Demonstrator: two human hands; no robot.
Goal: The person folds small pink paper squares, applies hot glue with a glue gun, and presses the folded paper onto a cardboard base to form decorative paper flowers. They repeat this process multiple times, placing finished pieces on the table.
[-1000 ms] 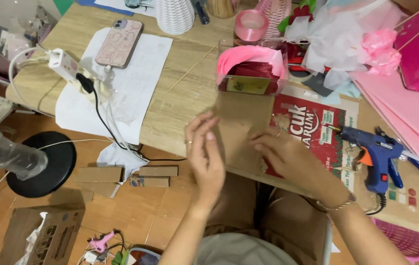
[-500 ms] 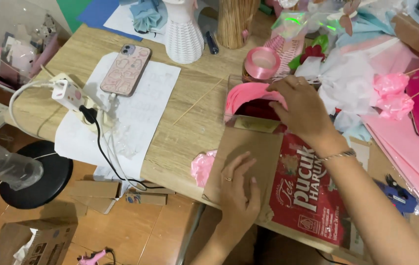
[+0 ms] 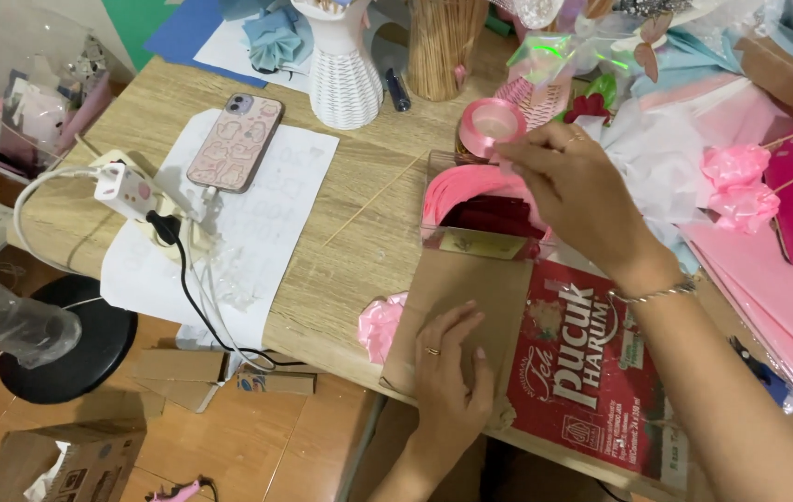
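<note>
From the head view, I see my left hand lying flat at about 6 o'clock in the frame, fingers together and pressed down on a brown cardboard sheet. I judge the flat palm is there to keep the sheet from sliding on the wooden table.

My right hand reaches out toward 1 o'clock. Its fingertips are drawn together near a pink ribbon roll; I cannot tell whether they pinch the ribbon's end or only touch it. The roll sits at 12 o'clock of the cardboard, just beyond a clear box holding curled pink strips and dark red material. That box touches the sheet's far edge, close enough for either hand.

At 3 o'clock of the cardboard lies a red printed carton panel, partly under my right forearm. A small pink ribbon flower rests at the sheet's 9 o'clock edge. Farther off, at 10 o'clock, a phone lies on white paper, and a white woven vase stands at 11 o'clock.
</note>
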